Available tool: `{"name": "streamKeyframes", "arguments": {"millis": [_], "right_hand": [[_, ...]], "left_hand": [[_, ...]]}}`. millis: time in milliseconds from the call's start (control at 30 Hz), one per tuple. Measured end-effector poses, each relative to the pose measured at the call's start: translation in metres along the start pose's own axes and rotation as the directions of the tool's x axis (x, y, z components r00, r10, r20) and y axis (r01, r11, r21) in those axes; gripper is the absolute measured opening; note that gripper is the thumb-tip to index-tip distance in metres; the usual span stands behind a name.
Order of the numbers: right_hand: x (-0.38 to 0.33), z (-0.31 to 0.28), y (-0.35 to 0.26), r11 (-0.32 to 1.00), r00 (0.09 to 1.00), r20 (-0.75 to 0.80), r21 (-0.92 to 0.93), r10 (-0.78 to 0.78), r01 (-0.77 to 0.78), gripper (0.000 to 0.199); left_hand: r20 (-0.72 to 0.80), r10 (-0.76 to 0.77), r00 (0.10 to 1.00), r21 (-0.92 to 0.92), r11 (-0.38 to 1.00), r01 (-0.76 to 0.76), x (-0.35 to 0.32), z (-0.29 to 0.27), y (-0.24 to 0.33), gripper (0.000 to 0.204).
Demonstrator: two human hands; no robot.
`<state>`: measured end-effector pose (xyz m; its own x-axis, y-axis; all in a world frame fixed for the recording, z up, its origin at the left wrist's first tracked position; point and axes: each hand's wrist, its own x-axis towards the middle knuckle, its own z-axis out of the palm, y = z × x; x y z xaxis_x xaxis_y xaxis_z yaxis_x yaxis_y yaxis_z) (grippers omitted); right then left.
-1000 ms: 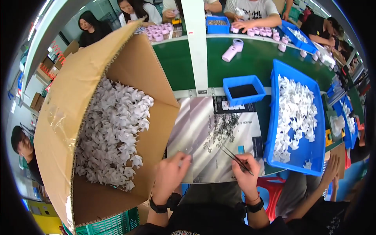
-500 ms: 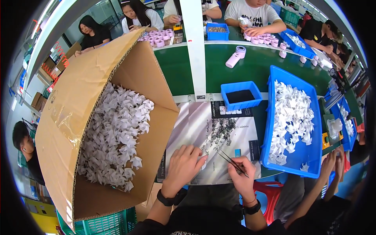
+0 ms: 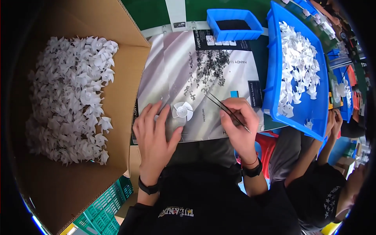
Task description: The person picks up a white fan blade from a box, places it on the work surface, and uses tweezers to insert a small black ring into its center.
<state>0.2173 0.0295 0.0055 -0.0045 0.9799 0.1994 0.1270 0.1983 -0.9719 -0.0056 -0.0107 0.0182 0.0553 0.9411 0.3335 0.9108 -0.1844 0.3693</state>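
Note:
A small white fan wheel [image 3: 182, 112] with several blades lies flat on the printed sheet [image 3: 164, 90]. My left hand [image 3: 152, 127] rests at its left with fingers spread, thumb close to the wheel's lower edge. In my right hand [image 3: 241, 121] is a pair of dark tweezers [image 3: 227, 109], pinched between thumb and fingers. Their tips point up and left at the scatter of tiny dark ring-like parts [image 3: 211, 64]. Whether the tips grip one of these parts is too small to tell.
To the left stands a large cardboard box [image 3: 127, 74] of white fan wheels. A blue tray [image 3: 276, 78] of more wheels is at the right. Behind the sheet sits a blue bin [image 3: 235, 35] holding black bits. Another person's hands [image 3: 335, 123] are at far right.
The view has tilted down. My left hand has drawn back to the left of the fan wheel, which now shows fully. The tweezers stay in my right hand near the dark parts.

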Motion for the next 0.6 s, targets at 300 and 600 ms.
{"name": "streamKeyframes", "arguments": {"millis": [300,600], "right_hand": [[0.004,0.011,-0.004,0.997,0.995,0.087,-0.062,0.055,-0.050,0.013],[0.008,0.012,-0.008,0.993,0.996,0.072,-0.115,0.047,-0.038,0.014]], "left_hand": [[0.006,0.059,0.998,-0.049,0.997,-0.058,0.008,0.019,0.004,0.046],[-0.011,0.067,0.998,-0.062,0.996,-0.067,0.010,0.020,0.002,0.043]]}}
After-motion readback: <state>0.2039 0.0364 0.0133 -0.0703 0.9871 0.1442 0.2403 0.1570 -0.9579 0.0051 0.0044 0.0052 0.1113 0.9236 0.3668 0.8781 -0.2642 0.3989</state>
